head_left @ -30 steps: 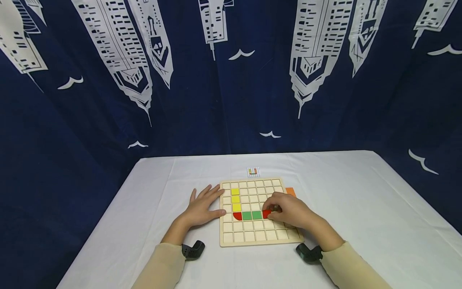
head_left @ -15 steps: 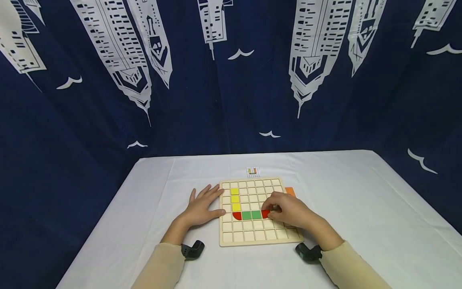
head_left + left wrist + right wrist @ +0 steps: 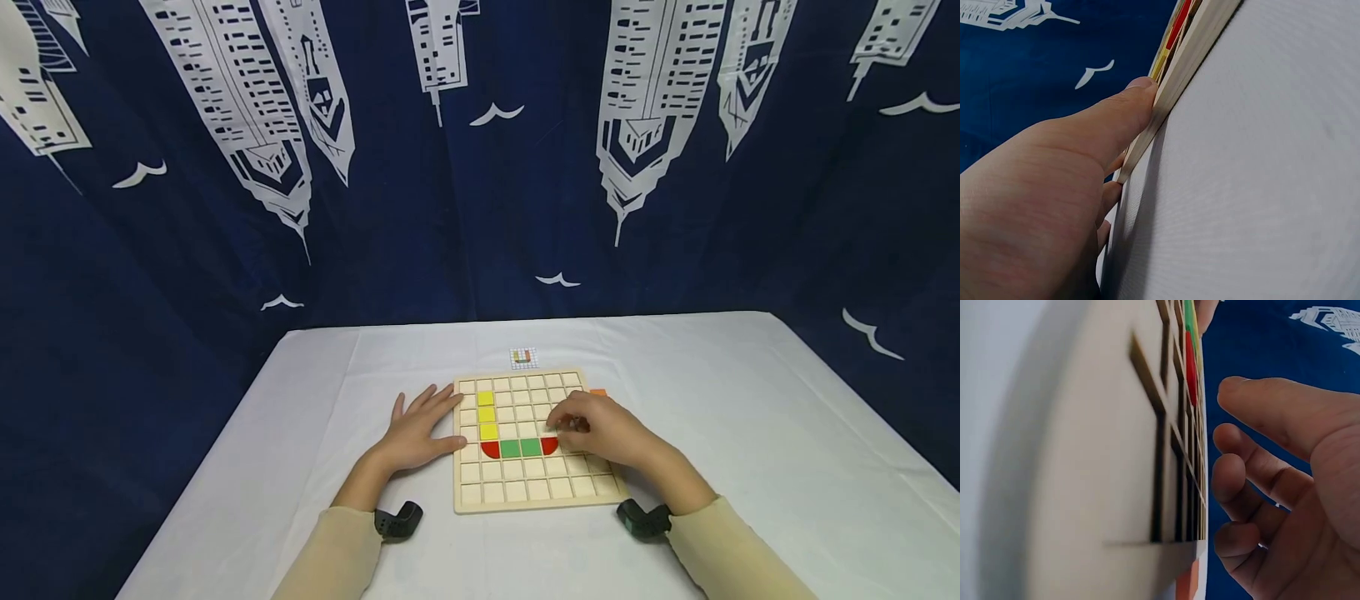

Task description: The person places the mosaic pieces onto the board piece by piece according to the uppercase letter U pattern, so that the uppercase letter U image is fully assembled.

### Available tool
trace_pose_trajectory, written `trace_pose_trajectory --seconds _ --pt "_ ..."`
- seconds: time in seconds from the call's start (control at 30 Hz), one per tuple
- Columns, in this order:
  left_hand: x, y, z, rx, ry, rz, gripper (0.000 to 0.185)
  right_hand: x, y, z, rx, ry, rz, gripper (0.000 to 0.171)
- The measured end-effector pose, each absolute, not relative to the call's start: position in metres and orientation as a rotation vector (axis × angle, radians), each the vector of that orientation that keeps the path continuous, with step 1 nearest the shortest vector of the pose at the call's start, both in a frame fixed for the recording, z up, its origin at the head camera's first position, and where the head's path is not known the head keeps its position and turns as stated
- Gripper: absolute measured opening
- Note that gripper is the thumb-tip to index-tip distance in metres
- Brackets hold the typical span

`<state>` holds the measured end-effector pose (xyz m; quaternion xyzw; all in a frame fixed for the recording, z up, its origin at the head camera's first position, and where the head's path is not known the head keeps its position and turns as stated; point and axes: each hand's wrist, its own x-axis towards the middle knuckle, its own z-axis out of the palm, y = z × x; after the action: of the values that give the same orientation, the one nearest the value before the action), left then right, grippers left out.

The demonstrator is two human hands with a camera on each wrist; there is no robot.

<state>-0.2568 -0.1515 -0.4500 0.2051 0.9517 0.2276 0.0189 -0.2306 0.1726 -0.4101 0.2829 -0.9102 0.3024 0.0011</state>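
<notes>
Board point(image 3: 536, 492) between hands, card point(image 3: 524, 357) behind
</notes>
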Motion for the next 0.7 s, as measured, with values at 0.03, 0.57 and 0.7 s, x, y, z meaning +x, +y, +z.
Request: trace_pose_trajectory --seconds 0.03,0.57,0.7 --pt "-0.256 -0.152 -0.450 0.637 2.953 0.712 0.072 -0.231 0.173 -0.409 0.889 -2.849 0.965 0.018" --pt "-0.256 -0.152 -0.451 0.634 2.944 0.726 0.075 -0.253 0.204 -0.408 0.624 -2.844 0.956 0.022" --pt "-0.256 -0.152 -0.451 0.635 2.948 0.724 0.074 -0.258 0.213 -0.411 0.585 -2.855 0.927 0.022"
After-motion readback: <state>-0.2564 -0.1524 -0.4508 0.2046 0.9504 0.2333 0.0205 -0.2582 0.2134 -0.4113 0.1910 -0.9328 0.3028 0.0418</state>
